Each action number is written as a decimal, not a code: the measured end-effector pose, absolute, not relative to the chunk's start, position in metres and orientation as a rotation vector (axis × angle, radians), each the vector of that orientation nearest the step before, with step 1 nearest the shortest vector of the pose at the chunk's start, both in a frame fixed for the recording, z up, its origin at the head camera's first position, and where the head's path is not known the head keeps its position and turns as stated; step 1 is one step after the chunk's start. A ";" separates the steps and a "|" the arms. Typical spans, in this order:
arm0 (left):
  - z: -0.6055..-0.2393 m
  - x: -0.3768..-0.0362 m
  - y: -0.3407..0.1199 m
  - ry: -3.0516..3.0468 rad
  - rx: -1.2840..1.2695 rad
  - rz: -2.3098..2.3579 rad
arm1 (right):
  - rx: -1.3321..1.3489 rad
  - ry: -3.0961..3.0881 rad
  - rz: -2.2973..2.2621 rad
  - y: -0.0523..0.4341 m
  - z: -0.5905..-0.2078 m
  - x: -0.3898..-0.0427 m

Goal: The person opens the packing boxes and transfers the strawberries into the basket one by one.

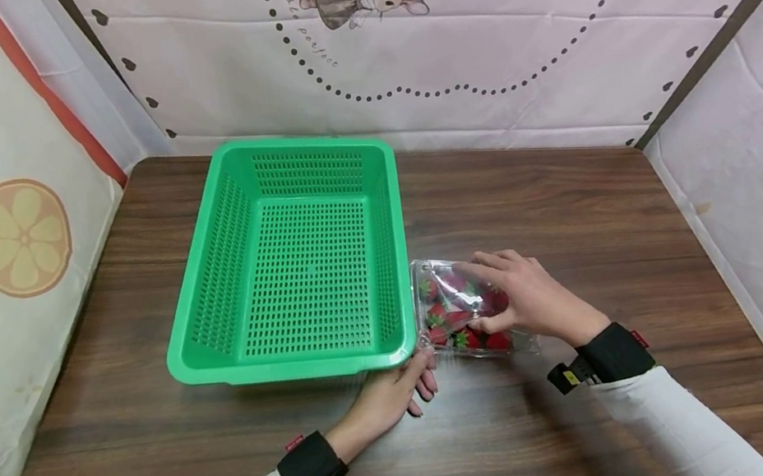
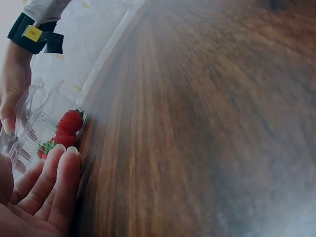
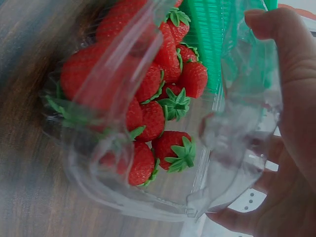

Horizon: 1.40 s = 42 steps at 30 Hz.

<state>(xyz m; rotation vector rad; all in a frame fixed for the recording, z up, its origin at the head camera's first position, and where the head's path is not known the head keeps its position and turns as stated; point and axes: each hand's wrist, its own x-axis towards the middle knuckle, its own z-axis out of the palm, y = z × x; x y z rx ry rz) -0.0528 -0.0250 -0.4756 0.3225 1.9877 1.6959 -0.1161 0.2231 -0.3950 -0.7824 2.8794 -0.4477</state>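
Observation:
A clear plastic clamshell box (image 1: pixel 464 310) full of red strawberries (image 3: pixel 163 94) lies on the wooden table (image 1: pixel 571 208), right of a green perforated basket (image 1: pixel 295 260). My right hand (image 1: pixel 521 295) lies over the box top, with thumb and fingers curled round the lid (image 3: pixel 247 123). My left hand (image 1: pixel 395 394) rests on the table with its fingertips (image 2: pixel 66 158) touching the box's near left corner, just below the basket's front rim. The fingers of that hand are fairly straight. The basket is empty.
Printed cloth walls (image 1: pixel 469 33) close in the table on the left, back and right. Bare wood (image 1: pixel 568 183) stretches behind the box and to its right, and along the front edge.

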 end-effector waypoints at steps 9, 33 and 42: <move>-0.480 -0.054 -0.023 2.052 0.351 1.674 | -0.721 2.794 -0.606 0.229 -0.386 -0.122; -0.483 -0.054 -0.024 2.005 0.289 1.636 | -0.698 2.530 -0.579 0.232 -0.357 -0.132; -0.484 -0.054 -0.024 2.008 0.294 1.619 | -0.637 2.779 -0.733 0.244 -0.323 -0.129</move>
